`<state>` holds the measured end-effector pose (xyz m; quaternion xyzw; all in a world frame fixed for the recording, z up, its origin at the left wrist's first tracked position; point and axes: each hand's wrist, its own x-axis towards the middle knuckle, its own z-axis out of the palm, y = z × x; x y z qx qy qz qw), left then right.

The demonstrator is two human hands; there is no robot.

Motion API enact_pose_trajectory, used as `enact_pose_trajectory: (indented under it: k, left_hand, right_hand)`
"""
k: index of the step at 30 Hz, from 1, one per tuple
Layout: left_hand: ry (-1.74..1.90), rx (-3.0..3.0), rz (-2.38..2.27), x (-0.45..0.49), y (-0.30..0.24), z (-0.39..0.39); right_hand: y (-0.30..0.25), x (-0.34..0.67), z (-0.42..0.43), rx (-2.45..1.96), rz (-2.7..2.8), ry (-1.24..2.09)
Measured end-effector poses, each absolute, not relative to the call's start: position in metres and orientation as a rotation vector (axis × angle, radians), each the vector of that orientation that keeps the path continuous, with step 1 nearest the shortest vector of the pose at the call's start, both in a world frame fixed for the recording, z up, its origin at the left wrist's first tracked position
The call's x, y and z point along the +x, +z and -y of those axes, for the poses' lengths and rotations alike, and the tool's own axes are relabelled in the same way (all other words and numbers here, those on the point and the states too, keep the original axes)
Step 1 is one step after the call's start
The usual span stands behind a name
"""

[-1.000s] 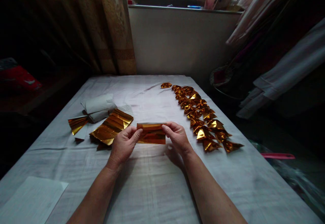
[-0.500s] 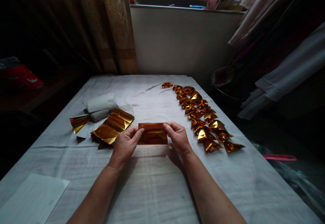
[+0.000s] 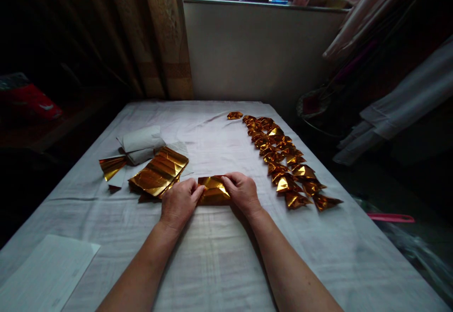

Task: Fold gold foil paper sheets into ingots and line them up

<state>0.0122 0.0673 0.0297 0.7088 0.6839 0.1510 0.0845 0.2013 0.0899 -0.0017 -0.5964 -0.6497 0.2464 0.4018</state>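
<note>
Between my hands is a folded strip of shiny gold foil paper (image 3: 213,190), low over the cloth-covered table. My left hand (image 3: 181,202) pinches its left end with the thumb on top. At the other end my right hand (image 3: 242,191) grips it, thumb and fingers closed on the upper right corner. Close beyond my left hand lies a stack of creased gold foil sheets (image 3: 161,170). To the right, several folded gold foil pieces (image 3: 283,154) stand in two rows running away from me. The fingertips under the strip are hidden.
White paper sheets (image 3: 139,142) lie behind the gold stack, with a fanned gold piece (image 3: 112,165) beside them. A white sheet (image 3: 49,274) rests at the table's near left. Hanging clothes (image 3: 406,104) and a pink handle (image 3: 391,217) are beyond the right edge.
The strip's face has changed from smooth and dark to bright and creased. Both hands have closed in on it, with the right thumb further over the strip. The view has shifted slightly.
</note>
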Motion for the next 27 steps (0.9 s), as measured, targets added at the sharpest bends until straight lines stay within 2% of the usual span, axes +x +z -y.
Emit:
enact_pose_trajectory:
  k: [6,10,14,27]
  left_hand:
    - [0.595,2.294,-2.081,0.016,0.02,-0.066]
    - [0.782,2.53,-1.631,0.018,0.01,-0.066]
    - [0.777,2.546,-1.344,0.021,0.003,-0.066]
    - [0.707,2.36,-1.35,0.023,0.01,-0.066]
  right_hand:
    - [0.0,0.203,-0.09,-1.643,1.885,0.396]
    - [0.001,0.204,-0.091,-1.659,1.946,0.365]
    - [0.0,0.204,-0.091,-1.675,1.975,0.344]
    - [0.001,0.208,-0.09,-1.695,1.898,0.272]
